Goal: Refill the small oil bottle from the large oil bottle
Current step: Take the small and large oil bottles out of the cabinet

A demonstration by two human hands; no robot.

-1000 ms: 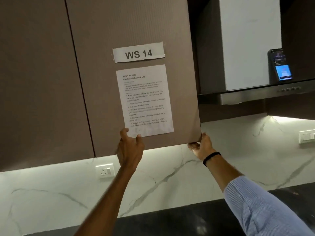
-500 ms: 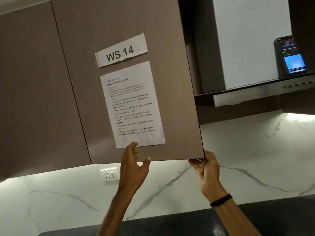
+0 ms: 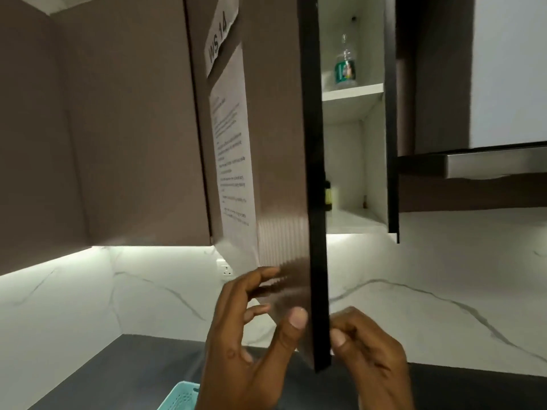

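Fingers (image 3: 260, 275): L hand (image 3: 242, 359) on cabinet door (image 3: 278, 143), R hand (image 3: 373, 353) pinching edge.

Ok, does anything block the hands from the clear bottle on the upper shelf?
Only the open cabinet door: its edge stands between the left hand and the opening. The right hand is on the opening side, and nothing visible stands before the clear bottle.

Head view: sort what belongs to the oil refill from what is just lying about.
Job: clear bottle on upper shelf; dark bottle half hidden below; cabinet door, with left hand and right hand on it; instruction sheet.
Lying about: teal basket; wall socket; range hood.
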